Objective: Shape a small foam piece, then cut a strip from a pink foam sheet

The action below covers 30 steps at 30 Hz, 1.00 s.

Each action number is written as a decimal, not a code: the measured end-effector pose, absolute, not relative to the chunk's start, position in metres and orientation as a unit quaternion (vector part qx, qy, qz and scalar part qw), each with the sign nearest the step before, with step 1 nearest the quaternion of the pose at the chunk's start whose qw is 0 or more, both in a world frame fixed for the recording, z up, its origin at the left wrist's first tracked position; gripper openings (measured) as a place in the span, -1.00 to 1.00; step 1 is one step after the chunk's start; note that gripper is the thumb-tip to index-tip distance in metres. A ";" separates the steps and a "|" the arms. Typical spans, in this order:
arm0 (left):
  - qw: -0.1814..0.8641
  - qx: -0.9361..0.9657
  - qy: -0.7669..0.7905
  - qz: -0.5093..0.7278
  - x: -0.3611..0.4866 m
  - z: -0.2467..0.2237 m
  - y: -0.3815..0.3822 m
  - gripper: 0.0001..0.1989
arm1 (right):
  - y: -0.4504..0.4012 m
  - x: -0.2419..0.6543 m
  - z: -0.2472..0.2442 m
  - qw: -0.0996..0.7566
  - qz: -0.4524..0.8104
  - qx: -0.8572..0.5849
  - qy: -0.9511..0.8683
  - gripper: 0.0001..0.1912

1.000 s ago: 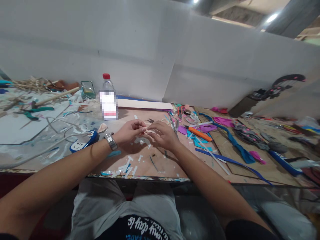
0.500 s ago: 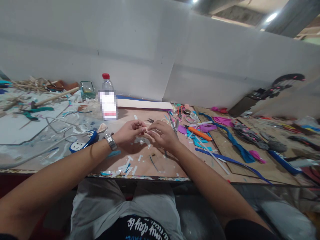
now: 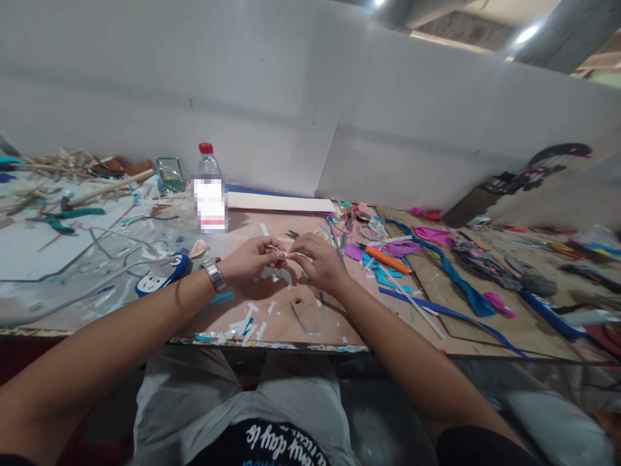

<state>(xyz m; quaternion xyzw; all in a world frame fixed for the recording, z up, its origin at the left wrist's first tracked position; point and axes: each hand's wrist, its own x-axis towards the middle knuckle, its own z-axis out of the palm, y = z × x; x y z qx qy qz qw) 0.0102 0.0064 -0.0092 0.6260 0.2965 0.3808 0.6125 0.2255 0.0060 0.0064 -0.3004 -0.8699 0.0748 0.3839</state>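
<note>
My left hand [image 3: 255, 259], with a metal watch [image 3: 214, 274] at its wrist, is closed in a pinch at mid-table. My right hand [image 3: 317, 260] pinches from the other side, its fingertips almost meeting the left ones. Between them they hold a small, thin, pale pink strip [image 3: 290, 254], which looks like paper; its ends are partly hidden by the fingers. Just beyond the hands lie scissors [image 3: 292, 234], only partly visible. Cut white paper scraps [image 3: 250, 323] are scattered on the tabletop in front of my hands.
Left stand a blue-white power strip [image 3: 162, 275], a red-capped bottle [image 3: 206, 165] and green-handled pliers [image 3: 61, 224]. To the right lie an orange utility knife [image 3: 387, 259], a blue ribbon [image 3: 456, 312] and coloured scraps. A grey partition [image 3: 272, 97] rises behind the table.
The fingertips have shifted slightly apart, and more of the pale strip shows between them. Both hands stay in the same place over the table.
</note>
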 end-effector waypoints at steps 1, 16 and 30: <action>0.619 0.620 0.294 0.382 0.010 -0.010 0.007 -0.65 | 0.006 0.226 0.006 0.385 0.075 -0.298 -0.870 -0.88; 0.756 0.474 0.255 0.373 0.011 -0.005 0.004 -0.73 | 0.006 0.229 0.001 0.447 0.050 -0.267 -0.852 -0.95; 0.758 0.476 0.249 0.371 0.010 -0.008 0.005 -0.66 | -0.001 0.222 0.010 0.431 0.077 -0.274 -0.856 -0.88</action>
